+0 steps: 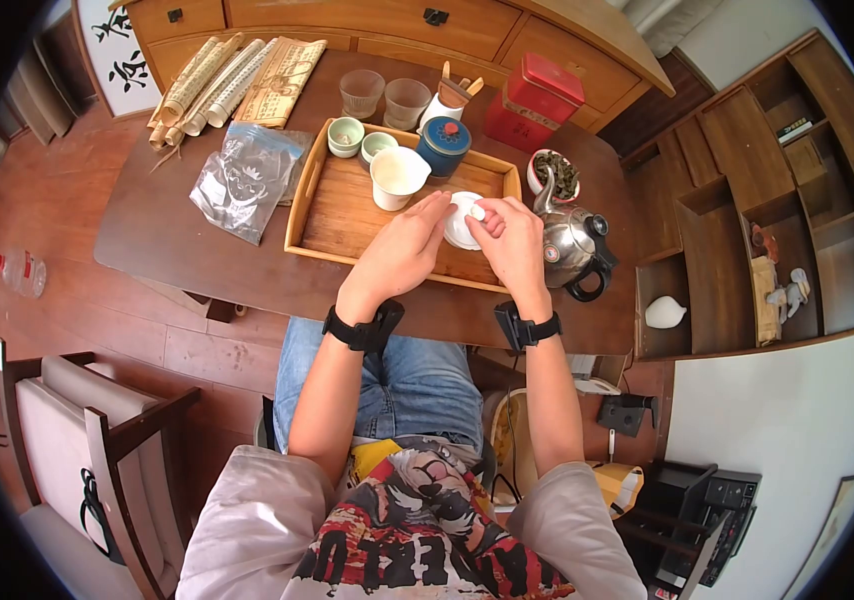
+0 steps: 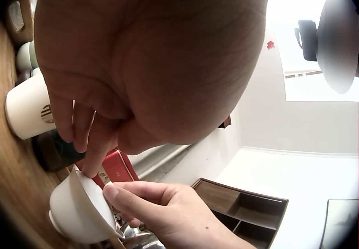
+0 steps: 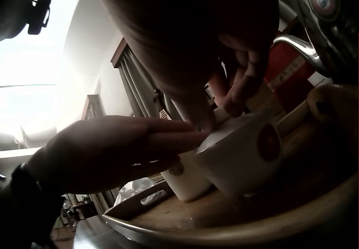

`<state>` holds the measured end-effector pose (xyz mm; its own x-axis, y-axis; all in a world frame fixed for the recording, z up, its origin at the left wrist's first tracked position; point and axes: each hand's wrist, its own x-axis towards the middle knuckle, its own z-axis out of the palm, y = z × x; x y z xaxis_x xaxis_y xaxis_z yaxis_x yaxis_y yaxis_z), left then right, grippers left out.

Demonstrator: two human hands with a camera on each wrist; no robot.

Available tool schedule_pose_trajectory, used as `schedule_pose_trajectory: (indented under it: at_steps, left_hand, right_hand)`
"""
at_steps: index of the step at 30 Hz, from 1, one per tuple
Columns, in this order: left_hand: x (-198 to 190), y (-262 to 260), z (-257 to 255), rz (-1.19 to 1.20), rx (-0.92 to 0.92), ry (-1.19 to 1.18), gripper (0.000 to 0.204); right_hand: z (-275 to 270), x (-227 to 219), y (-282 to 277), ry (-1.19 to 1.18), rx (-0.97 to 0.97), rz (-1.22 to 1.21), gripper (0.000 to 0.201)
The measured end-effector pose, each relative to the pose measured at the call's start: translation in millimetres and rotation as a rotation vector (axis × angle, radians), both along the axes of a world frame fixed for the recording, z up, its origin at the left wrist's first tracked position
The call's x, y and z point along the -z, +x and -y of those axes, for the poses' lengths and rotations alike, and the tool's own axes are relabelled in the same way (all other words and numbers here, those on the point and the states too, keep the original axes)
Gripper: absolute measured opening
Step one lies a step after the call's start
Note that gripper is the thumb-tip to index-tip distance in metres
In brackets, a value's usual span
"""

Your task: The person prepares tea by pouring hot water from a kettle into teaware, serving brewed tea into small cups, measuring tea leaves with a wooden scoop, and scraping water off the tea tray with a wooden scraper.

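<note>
In the head view, we see the right hand [image 1: 514,240] pinching the knob of the white lid [image 1: 460,232] between thumb and forefinger, while the left hand [image 1: 407,245] holds its fingers straight and together beside it. Both work over the wooden tray [image 1: 342,225] on the desk [image 1: 162,215], near the white pitcher [image 1: 394,192]. From the left wrist, we find the lid sitting in the white bowl [image 2: 76,212], the left fingertips at its rim. From the right wrist, we see the red mark [image 3: 269,142] on the bowl's side; we cannot tell whether its base touches the tray.
</note>
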<state>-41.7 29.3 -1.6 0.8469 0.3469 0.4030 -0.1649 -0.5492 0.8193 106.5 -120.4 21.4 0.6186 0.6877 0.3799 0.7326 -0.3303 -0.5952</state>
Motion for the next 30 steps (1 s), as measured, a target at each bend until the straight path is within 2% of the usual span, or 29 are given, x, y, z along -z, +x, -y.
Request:
schedule_pose_trajectory:
  at_steps: [5,12,18,21,25,28,30]
  left_hand:
    - [-5,-3,-1,-0.02,0.032,-0.058,0.043]
    - [-16,-7,0,-0.034,0.039,-0.075,0.045]
    - [-30,-18,6,-0.049,0.087,-0.046,0.047]
    - [-34,-22,8,0.001,0.089,-0.107,0.047]
    - [-39,-34,9,0.043,0.042,-0.162,0.044]
    - [-43,-44,6,0.044,-0.042,-0.175,0.039]
    - [-44,-50,4,0.009,-0.154,-0.245,0.028]
  right_hand:
    - [6,2,-1,0.044,-0.01,-0.03,0.037]
    - [22,-4,-13,0.07,0.061,-0.092,0.038]
    - [33,3,-29,0.204,0.105,-0.148,0.029]
    - [26,-1,-31,0.307,0.082,-0.152,0.019]
    - [20,1,-47,0.399,0.069,-0.312,0.013]
    - [18,7,-63,0.363,0.056,-0.401,0.016]
    - [19,8,-73,0.355,0.039,-0.418,0.017]
